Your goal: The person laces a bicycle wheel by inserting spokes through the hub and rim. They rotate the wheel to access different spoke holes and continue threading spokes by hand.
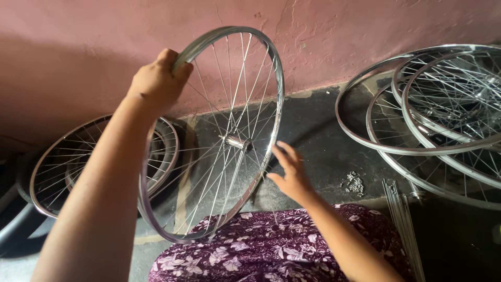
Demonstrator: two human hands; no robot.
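Landmark: upright spoked wheel [214, 136].
Left of it: leaning wheels [57, 167] fill the floor.
Right of it: bare floor [318, 141], then small nuts [355, 184], loose spokes [404, 224], stacked wheels [443, 115].
Behind it: pink wall [94, 47], close.

Left hand [156, 78] clenched (raised), right hand [291, 169] spread.

No pkgs, labels, signs or screens in view.
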